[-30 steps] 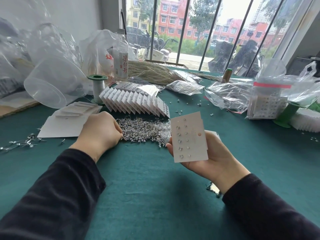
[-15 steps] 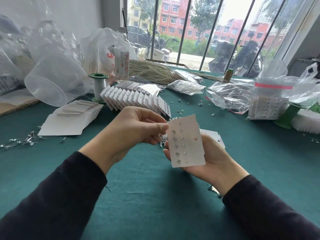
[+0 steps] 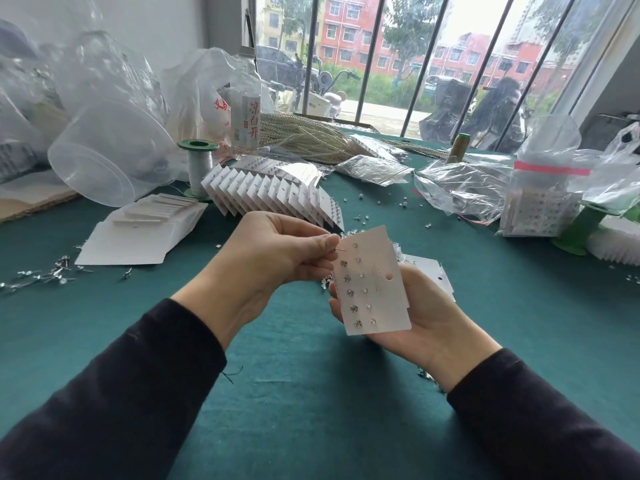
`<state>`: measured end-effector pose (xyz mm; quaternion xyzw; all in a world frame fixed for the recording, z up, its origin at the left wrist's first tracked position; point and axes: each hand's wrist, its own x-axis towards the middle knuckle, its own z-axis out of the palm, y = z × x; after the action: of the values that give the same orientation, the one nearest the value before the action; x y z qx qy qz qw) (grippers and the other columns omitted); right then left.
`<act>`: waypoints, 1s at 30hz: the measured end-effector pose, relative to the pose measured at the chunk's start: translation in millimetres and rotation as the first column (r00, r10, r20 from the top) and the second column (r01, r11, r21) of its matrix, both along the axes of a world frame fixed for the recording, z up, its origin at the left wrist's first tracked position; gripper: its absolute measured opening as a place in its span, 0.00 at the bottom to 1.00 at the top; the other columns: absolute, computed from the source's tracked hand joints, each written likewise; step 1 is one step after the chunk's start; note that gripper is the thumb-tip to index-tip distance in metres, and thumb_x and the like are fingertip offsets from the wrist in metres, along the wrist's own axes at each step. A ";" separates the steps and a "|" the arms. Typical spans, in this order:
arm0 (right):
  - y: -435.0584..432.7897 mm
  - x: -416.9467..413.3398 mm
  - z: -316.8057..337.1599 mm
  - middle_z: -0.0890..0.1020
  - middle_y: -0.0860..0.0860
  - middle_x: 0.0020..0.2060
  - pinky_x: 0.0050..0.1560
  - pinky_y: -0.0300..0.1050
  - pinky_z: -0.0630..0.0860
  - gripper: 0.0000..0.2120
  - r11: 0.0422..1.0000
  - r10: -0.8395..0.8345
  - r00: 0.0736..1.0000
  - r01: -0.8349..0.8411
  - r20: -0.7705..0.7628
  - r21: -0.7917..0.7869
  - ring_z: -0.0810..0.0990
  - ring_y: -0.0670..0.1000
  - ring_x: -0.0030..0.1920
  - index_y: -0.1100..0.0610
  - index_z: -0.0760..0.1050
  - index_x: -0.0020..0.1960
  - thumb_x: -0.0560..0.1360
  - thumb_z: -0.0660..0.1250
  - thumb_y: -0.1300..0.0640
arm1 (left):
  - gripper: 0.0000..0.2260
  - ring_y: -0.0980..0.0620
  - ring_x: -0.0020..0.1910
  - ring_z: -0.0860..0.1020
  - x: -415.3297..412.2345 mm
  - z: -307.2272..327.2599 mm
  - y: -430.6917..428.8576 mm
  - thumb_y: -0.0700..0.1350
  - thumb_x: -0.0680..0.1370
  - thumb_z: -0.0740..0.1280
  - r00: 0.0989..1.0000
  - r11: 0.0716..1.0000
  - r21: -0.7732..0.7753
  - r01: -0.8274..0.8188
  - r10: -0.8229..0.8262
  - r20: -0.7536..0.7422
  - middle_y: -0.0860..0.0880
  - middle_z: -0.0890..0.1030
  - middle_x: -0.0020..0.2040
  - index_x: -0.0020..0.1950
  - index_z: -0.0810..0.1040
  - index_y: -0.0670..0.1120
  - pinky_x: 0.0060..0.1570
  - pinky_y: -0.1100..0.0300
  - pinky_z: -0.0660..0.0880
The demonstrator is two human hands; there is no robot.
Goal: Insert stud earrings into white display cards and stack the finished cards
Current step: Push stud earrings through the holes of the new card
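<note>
Head view: left grip (image 3: 273, 258) pinches a stud earring (image 3: 337, 250) beside the display card (image 3: 377, 282), post aimed at its top-left hole; right grip (image 3: 426, 320) clasps the card from behind, tilted, likely for aim.

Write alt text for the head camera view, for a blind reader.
A left hand pinches a stud earring, its pin at the upper left of a white display card, partly filled with studs, held in the right hand. Behind, finished cards lie fanned on a green table.
</note>
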<state>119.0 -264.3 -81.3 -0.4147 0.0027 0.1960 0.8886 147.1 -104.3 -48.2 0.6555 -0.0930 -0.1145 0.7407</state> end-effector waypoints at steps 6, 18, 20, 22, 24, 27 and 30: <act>-0.5 0.3 -1.3 0.80 0.55 0.38 0.38 0.46 0.77 0.15 1.000 0.000 1.000 0.000 -0.001 -0.005 0.79 0.52 0.36 0.59 0.82 0.42 0.72 0.55 0.61 | 0.03 0.53 0.27 0.80 -0.8 -0.1 -1.2 0.38 0.65 0.73 0.999 0.999 -0.002 -0.045 0.045 -0.001 0.43 0.84 0.32 0.35 0.82 0.38 0.27 0.66 0.76; 3.2 -3.2 4.0 0.78 0.55 0.38 0.38 0.45 0.77 0.11 0.999 -0.020 1.000 0.020 -0.001 -0.049 0.76 0.53 0.36 0.59 0.78 0.45 0.68 0.59 0.62 | 0.03 0.55 0.26 0.79 -3.1 -4.7 -5.6 0.37 0.67 0.74 0.969 0.989 0.109 -0.099 0.070 0.238 0.47 0.83 0.29 0.34 0.82 0.43 0.27 0.68 0.75; 3.8 -3.3 4.2 0.78 0.55 0.39 0.38 0.45 0.77 0.12 0.998 -0.018 1.000 0.018 0.003 -0.066 0.75 0.53 0.38 0.59 0.76 0.48 0.67 0.59 0.61 | 0.03 0.55 0.25 0.79 -2.9 -4.8 -5.8 0.37 0.67 0.74 0.968 0.989 0.115 -0.093 0.062 0.245 0.48 0.83 0.29 0.34 0.82 0.43 0.27 0.67 0.75; 3.8 -3.2 4.2 0.78 0.55 0.39 0.39 0.44 0.78 0.13 0.998 -0.009 1.000 0.010 0.015 -0.066 0.75 0.53 0.39 0.59 0.76 0.49 0.67 0.59 0.62 | 0.04 0.55 0.26 0.79 -2.6 -5.4 -6.0 0.38 0.68 0.74 0.964 0.986 0.140 -0.091 0.052 0.261 0.48 0.83 0.29 0.34 0.82 0.43 0.28 0.67 0.76; 3.7 -2.9 4.2 0.78 0.55 0.39 0.39 0.45 0.77 0.13 0.997 -0.006 0.999 0.008 0.031 -0.072 0.75 0.52 0.38 0.59 0.76 0.49 0.67 0.59 0.61 | 0.04 0.54 0.27 0.80 -2.7 -6.0 -6.4 0.38 0.68 0.73 0.963 0.984 0.158 -0.086 0.042 0.266 0.47 0.83 0.30 0.34 0.82 0.44 0.28 0.67 0.76; 3.6 -2.1 3.6 0.78 0.56 0.39 0.39 0.45 0.76 0.12 0.998 -0.012 0.999 0.014 0.034 -0.069 0.76 0.52 0.38 0.59 0.78 0.47 0.67 0.60 0.61 | 0.03 0.54 0.27 0.80 -2.5 -6.6 -6.9 0.37 0.69 0.73 0.964 0.984 0.154 -0.094 0.051 0.259 0.47 0.83 0.30 0.35 0.82 0.43 0.29 0.66 0.76; 3.2 -1.4 2.6 0.78 0.56 0.40 0.39 0.45 0.77 0.12 0.999 -0.013 1.000 0.013 0.016 -0.044 0.76 0.53 0.37 0.59 0.80 0.46 0.67 0.60 0.62 | 0.02 0.55 0.27 0.80 -2.3 -6.3 -6.5 0.37 0.69 0.73 0.967 0.983 0.148 -0.112 0.074 0.245 0.47 0.83 0.30 0.36 0.82 0.42 0.28 0.67 0.76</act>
<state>117.6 -261.1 -78.7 -0.4358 0.0026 0.1868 0.8804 144.8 -110.8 -54.5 0.7257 -0.1408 -0.0071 0.6734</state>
